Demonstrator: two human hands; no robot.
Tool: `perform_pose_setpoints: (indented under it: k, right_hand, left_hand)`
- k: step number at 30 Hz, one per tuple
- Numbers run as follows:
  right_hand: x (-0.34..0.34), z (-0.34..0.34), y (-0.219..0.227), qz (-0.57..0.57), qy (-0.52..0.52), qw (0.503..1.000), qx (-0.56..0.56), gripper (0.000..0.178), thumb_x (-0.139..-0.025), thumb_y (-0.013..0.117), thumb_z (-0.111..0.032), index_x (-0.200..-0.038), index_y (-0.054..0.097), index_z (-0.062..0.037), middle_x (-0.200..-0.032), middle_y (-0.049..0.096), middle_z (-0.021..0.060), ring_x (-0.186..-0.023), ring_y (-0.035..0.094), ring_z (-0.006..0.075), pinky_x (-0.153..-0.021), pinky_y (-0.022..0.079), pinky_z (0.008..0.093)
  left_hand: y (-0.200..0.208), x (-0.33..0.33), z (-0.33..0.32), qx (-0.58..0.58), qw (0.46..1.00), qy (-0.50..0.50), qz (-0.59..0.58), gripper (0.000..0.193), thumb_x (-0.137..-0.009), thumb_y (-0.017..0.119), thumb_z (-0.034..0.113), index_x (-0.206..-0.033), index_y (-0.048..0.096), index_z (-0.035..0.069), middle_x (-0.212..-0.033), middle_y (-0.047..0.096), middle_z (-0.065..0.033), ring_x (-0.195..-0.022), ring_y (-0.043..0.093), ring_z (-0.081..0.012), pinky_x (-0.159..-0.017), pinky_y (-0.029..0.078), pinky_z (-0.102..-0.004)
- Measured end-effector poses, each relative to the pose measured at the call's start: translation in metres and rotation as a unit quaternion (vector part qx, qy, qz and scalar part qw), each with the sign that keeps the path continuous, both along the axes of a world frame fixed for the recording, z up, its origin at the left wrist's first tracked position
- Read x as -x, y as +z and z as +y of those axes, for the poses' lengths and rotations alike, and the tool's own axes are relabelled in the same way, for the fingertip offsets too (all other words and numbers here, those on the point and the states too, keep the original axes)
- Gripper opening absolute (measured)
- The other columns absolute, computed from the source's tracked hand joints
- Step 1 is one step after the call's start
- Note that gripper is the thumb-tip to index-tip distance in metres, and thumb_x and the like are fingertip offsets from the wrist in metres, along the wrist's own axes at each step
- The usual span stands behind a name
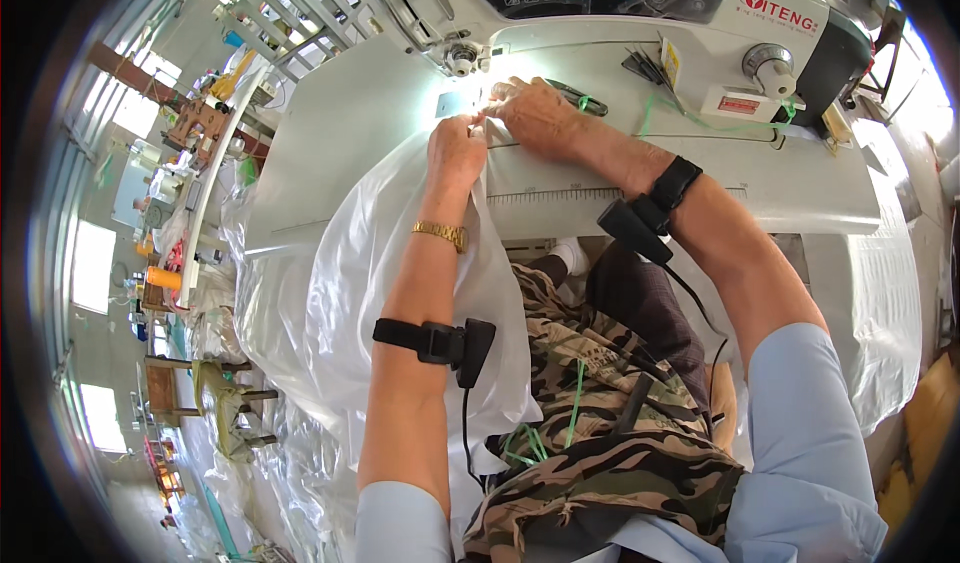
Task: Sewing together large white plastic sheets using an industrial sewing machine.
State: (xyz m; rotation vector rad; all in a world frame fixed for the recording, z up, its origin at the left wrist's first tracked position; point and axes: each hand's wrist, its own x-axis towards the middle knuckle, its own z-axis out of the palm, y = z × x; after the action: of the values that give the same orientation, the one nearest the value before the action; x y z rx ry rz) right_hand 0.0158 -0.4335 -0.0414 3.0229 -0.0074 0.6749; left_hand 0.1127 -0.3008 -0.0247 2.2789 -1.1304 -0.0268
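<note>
My left hand is closed in a pinch on the upper edge of a thin, shiny white sheet, just in front of the needle area. My right hand meets it from the right, its fingers bent and closed at the same edge. Bright lamp light washes out the fingertips. Above both hands stands a white sewing machine with a lit blue display. Its presser foot and needle area lie just beyond my fingers. From my left hand the sheet hangs in folds over the table's front edge toward my lap.
Thread snips lie just beyond my right hand. Dark pointed tools rest farther right, near a green strip. The pale sewing table bears a printed ruler. More white sheeting hangs at right. A stool stands at left.
</note>
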Motion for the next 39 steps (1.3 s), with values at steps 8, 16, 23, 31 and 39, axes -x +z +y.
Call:
perform_pose_setpoints:
  k: [8,16,23,31,39]
  right_hand:
    - [-0.002,0.022,0.011,0.033,-0.101,0.994,-0.008,0.023,-0.087,0.057,-0.013,-0.107,0.067,-0.0089,-0.117,0.06,0.0141,-0.114,0.054,0.0278,-0.087,0.045,0.0457]
    - [-0.01,0.04,0.024,0.08,-0.11,0.99,-0.031,0.02,-0.088,0.06,-0.023,-0.098,0.072,-0.0096,-0.117,0.06,0.0118,-0.113,0.054,0.0273,-0.09,0.043,0.0441]
    - [-0.012,0.032,0.013,0.033,-0.094,0.995,-0.005,0.019,-0.087,0.06,-0.023,-0.095,0.072,-0.0097,-0.113,0.062,0.0123,-0.112,0.057,0.0276,-0.089,0.046,0.0428]
    - [-0.016,0.032,0.014,0.044,-0.088,0.995,0.0,0.017,-0.086,0.058,-0.017,-0.091,0.073,-0.0088,-0.1,0.068,0.0131,-0.104,0.062,0.0298,-0.088,0.047,0.0449]
    - [-0.015,0.032,0.013,0.063,-0.113,0.992,0.003,0.017,-0.086,0.056,-0.013,-0.09,0.072,-0.0058,-0.097,0.07,0.0152,-0.103,0.062,0.0316,-0.088,0.047,0.0458]
  left_hand:
    - [0.011,0.02,0.014,-0.065,0.986,-0.023,-0.151,0.022,-0.092,0.054,0.018,-0.087,0.069,0.003,-0.104,0.063,-0.0155,-0.101,0.06,-0.0338,-0.087,0.047,-0.0455]
    - [-0.004,0.001,0.024,-0.063,0.971,-0.046,-0.225,0.025,-0.092,0.053,0.021,-0.105,0.065,0.003,-0.111,0.059,-0.0165,-0.105,0.058,-0.0338,-0.092,0.047,-0.0448]
    - [-0.004,0.001,0.021,-0.057,0.977,-0.048,-0.199,0.024,-0.092,0.053,0.021,-0.105,0.066,0.005,-0.111,0.059,-0.0167,-0.108,0.058,-0.0322,-0.094,0.046,-0.0428]
    - [-0.006,-0.007,0.015,-0.076,0.973,-0.045,-0.214,0.027,-0.092,0.056,0.023,-0.11,0.068,0.006,-0.114,0.06,-0.0163,-0.109,0.058,-0.0317,-0.093,0.047,-0.0423]
    - [-0.015,-0.017,0.006,-0.076,0.97,-0.039,-0.229,0.03,-0.093,0.053,0.025,-0.111,0.068,0.006,-0.116,0.06,-0.0168,-0.11,0.058,-0.0314,-0.094,0.046,-0.0422]
